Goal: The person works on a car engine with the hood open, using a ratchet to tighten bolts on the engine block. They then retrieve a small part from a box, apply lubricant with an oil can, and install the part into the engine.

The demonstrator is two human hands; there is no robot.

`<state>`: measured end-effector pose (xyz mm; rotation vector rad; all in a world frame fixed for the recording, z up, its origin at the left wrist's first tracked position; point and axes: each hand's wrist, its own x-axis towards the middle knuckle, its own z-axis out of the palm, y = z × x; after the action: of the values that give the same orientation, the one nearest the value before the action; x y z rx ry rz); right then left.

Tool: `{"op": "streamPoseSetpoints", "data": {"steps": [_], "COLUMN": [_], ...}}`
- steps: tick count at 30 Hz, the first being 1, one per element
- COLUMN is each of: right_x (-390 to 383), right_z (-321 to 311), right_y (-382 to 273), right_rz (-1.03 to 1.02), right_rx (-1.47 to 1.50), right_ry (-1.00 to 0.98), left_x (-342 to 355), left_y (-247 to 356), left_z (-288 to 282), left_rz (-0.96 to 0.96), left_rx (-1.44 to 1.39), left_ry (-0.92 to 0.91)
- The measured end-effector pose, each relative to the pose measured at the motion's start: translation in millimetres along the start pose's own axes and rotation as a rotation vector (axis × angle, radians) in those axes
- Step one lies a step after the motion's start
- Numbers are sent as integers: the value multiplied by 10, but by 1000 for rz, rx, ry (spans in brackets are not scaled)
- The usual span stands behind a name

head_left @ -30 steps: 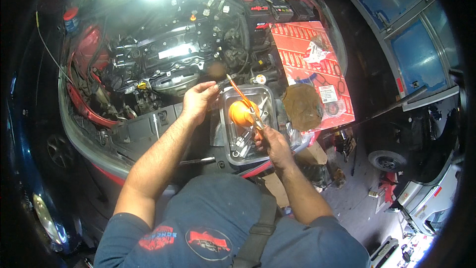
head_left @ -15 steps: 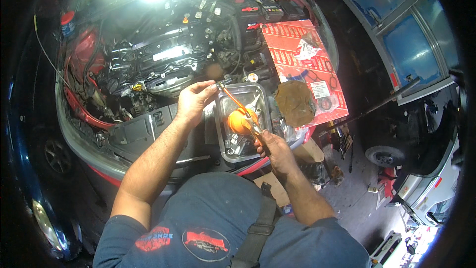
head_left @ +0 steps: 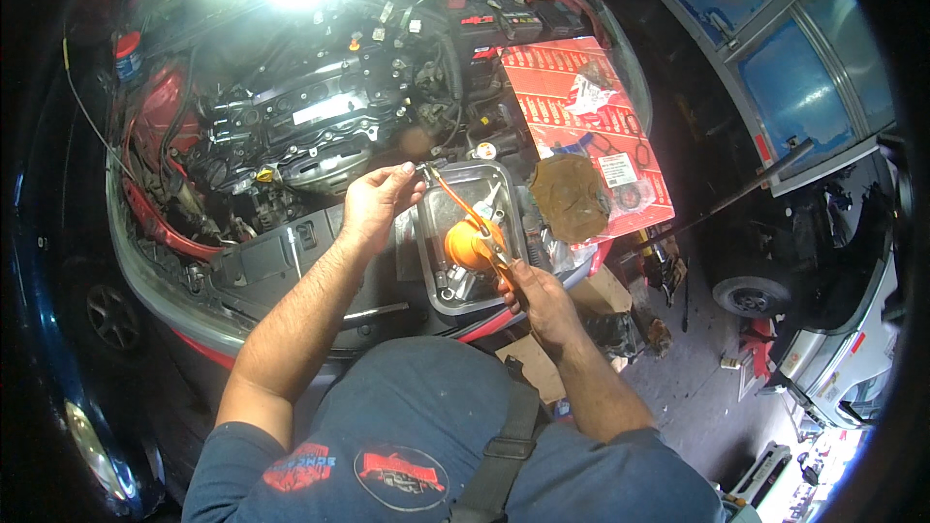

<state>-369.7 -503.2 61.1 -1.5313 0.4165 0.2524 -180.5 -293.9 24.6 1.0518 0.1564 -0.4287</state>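
Right hand (head_left: 545,302) clamped on slim orange tool (head_left: 452,195), grip end hidden by fingers, long axis slanting up-left above metal tray (head_left: 463,310), tip toward left hand (head_left: 376,201), whose fingertips pinch a dark piece (head_left: 423,170) too small to identify.

HEAD fisheye | is looking down and forward from above the shirt (head_left: 407,397), which is filling the lower edge, nearest | is centring on the tray (head_left: 446,205) | engine (head_left: 315,126) is lying farther off, upper left
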Motion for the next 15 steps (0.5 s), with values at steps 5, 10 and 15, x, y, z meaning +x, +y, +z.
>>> {"op": "streamPoseSetpoints", "data": {"steps": [5, 10, 15], "right_x": [-41, -52, -50], "right_z": [-2, 10, 20], "right_y": [16, 20, 2], "right_rz": [4, -5, -5], "right_rx": [16, 38, 6], "right_ry": [-2, -1, -8], "left_x": [-17, -22, -21], "left_y": [-2, -20, -19], "left_z": [35, 47, 21], "left_rz": [-25, -25, -52], "left_rx": [28, 49, 15], "left_ry": [-1, -1, -10]}}
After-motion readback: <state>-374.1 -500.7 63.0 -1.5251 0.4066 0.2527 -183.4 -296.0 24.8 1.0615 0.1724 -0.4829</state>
